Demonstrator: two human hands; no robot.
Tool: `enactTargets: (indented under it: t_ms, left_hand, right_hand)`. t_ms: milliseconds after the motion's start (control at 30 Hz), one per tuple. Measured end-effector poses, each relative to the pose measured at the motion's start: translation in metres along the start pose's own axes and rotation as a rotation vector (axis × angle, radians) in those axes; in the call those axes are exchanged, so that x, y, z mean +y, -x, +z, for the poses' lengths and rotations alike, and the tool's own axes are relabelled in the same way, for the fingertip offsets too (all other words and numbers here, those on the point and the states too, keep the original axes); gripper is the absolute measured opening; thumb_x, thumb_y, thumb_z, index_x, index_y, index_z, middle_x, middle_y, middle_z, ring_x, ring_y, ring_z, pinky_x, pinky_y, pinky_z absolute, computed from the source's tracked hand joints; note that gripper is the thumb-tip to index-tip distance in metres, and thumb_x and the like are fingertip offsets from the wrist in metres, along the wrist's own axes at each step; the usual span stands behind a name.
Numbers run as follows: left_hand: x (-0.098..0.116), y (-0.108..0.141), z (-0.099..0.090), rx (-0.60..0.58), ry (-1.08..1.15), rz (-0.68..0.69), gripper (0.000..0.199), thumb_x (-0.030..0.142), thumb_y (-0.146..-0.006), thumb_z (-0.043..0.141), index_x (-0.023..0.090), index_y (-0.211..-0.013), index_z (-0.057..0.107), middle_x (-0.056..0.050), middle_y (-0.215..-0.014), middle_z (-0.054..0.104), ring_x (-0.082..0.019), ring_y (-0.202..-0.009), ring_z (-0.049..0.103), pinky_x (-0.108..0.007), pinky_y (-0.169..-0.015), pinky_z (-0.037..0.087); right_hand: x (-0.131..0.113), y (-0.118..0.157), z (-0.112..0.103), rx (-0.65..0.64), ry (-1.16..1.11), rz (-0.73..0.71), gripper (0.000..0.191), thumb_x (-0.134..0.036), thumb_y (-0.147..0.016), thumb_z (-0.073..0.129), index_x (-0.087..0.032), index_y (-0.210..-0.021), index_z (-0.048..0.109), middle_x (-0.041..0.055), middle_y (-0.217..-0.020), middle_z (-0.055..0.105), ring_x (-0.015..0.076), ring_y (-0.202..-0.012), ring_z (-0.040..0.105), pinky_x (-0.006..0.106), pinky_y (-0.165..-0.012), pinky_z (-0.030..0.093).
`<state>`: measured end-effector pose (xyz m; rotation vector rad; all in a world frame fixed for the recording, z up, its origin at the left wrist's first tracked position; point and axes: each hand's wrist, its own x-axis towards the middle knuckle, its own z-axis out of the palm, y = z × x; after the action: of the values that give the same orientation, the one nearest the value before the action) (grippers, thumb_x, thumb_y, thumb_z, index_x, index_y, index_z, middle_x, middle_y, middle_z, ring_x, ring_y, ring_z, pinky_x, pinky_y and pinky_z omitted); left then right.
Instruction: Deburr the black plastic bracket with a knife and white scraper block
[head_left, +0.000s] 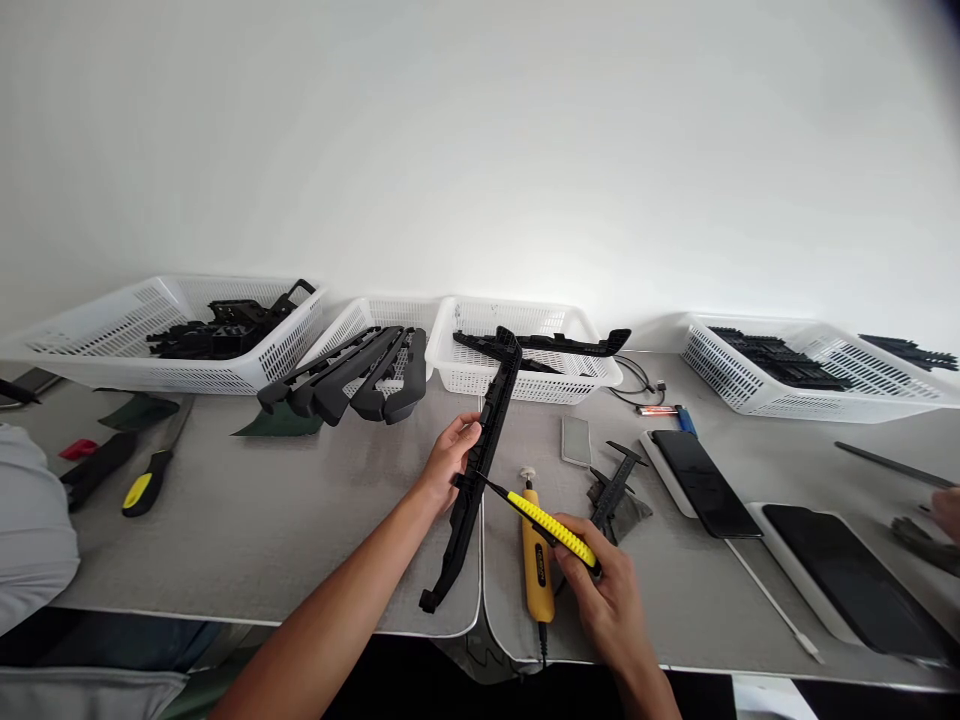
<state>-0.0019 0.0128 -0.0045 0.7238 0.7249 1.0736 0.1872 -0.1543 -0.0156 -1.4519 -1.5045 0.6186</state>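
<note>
My left hand (450, 457) is wrapped round the middle of a long black plastic trim part (491, 428), which is held at a slant above the table. The part's upper end is bent and reaches over a white basket. My right hand (604, 580) grips a yellow utility knife (553, 527) with a ribbed handle. The knife's thin dark tip meets the part's edge just below my left fingers; whether it cuts in cannot be seen. Under the knife lies a corded orange rotary tool (537, 575) with a pale round head. A black caliper (616, 490) lies to its right.
White baskets (525, 385) with black plastic parts stand along the wall. Dark curved parts (360, 375) overhang another basket. Two phones (705, 480) (855, 580) lie at right. A yellow-black handled tool (150, 485) lies at left. People's sleeve (34, 530) and hand (946, 510) show at the sides.
</note>
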Motion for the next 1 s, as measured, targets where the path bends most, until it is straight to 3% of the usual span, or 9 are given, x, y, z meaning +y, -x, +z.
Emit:
enactTargets:
  t_ms: [267, 467, 767, 1000]
  left_hand:
    - [0.0, 0.0, -0.003, -0.043, -0.026, -0.013, 0.056, 0.052, -0.075, 0.087, 0.019, -0.112, 0.061, -0.002, -0.078, 0.073, -0.014, -0.058, 0.064, -0.024, -0.053, 0.045]
    - [-0.002, -0.004, -0.012, -0.088, -0.03, -0.012, 0.05, 0.05, -0.083, 0.081, 0.021, -0.117, 0.058, -0.005, -0.084, 0.078, -0.018, -0.064, 0.072, -0.026, -0.058, 0.05]
    - [-0.004, -0.013, -0.016, -0.09, 0.007, 0.003, 0.05, 0.051, -0.077, 0.084, 0.02, -0.11, 0.061, -0.003, -0.079, 0.074, -0.018, -0.065, 0.071, -0.027, -0.059, 0.054]
    - [-0.003, -0.013, -0.014, -0.097, -0.003, -0.031, 0.045, 0.055, -0.077, 0.081, 0.018, -0.095, 0.062, -0.004, -0.07, 0.072, -0.016, -0.059, 0.065, -0.025, -0.057, 0.05]
  right_hand:
    - [0.006, 0.003, 0.0, 0.195, 0.013, 0.088, 0.035, -0.048, -0.098, 0.058, -0.019, -0.113, 0.07, 0.0031, -0.082, 0.072, 0.019, -0.072, 0.066, 0.026, -0.066, 0.051]
    - [0.012, -0.002, 0.003, 0.316, 0.047, 0.147, 0.039, -0.049, -0.098, 0.057, -0.017, -0.116, 0.068, 0.0069, -0.093, 0.074, 0.0211, -0.081, 0.068, 0.029, -0.072, 0.053]
    - [0.021, -0.007, 0.007, 0.159, 0.111, 0.132, 0.036, -0.036, -0.094, 0.057, -0.018, -0.122, 0.069, 0.0101, -0.118, 0.074, 0.0253, -0.104, 0.07, 0.034, -0.087, 0.055]
    - [0.024, -0.007, 0.013, 0.138, 0.202, -0.008, 0.036, -0.029, -0.09, 0.059, -0.022, -0.124, 0.07, 0.0098, -0.115, 0.072, 0.0266, -0.104, 0.066, 0.04, -0.091, 0.054]
